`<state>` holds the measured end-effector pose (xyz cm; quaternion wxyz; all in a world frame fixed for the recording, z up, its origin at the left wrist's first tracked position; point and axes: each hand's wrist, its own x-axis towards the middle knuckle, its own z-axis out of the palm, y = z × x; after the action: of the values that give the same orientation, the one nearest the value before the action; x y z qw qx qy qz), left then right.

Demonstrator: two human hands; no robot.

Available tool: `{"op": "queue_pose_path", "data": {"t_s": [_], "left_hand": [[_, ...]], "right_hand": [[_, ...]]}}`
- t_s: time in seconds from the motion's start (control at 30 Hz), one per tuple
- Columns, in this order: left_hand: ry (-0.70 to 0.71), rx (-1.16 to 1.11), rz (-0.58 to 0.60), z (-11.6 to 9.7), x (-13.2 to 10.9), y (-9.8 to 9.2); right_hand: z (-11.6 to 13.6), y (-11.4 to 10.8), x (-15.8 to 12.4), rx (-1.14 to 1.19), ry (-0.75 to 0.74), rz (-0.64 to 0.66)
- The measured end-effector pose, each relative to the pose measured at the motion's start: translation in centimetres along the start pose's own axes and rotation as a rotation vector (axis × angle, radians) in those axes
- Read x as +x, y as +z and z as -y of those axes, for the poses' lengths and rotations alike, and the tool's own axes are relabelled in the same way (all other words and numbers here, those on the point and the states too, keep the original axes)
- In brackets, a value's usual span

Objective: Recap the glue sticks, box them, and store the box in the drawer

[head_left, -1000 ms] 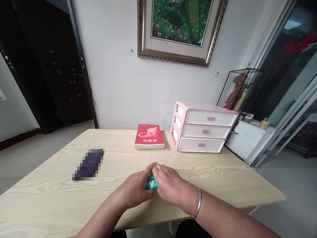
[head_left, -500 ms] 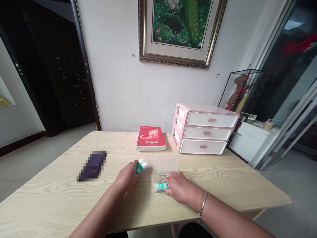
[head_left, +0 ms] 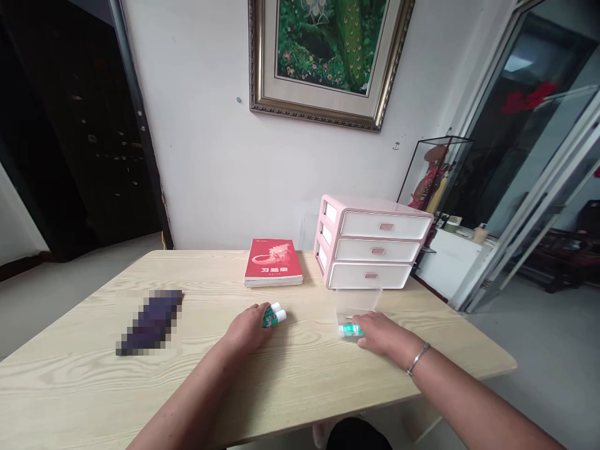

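Two green glue sticks (head_left: 272, 317) with white caps lie side by side in my left hand (head_left: 248, 326), whose fingers are closed around them just over the table. To the right, my right hand (head_left: 379, 333) grips the side of a clear plastic box (head_left: 359, 301) on the table. The box's see-through lid stands raised at the back. Another green-and-white glue stick (head_left: 349, 330) shows at the front of the box, its right end hidden by my right fingers.
A red book (head_left: 274, 259) on a small stack lies at the back of the wooden table (head_left: 290, 387). Beside it stands a pink and white drawer unit (head_left: 375, 240), drawers closed. A blurred dark item (head_left: 150, 322) lies at the left.
My right hand and the clear box have shifted right and farther back, away from my left hand. The glue sticks remain in my left hand. The camera view has turned slightly right.
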<state>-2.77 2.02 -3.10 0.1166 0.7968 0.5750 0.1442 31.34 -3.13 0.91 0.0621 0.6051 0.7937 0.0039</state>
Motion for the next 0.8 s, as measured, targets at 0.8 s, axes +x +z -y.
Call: {"op": "queue_pose_path", "data": {"t_s": [0.8], "left_hand": [[0.018,-0.21,-0.021,3.0,4.4,-0.2]], "right_hand": [[14.3,3.0,7.9,0.372,-0.358,-0.42]]}}
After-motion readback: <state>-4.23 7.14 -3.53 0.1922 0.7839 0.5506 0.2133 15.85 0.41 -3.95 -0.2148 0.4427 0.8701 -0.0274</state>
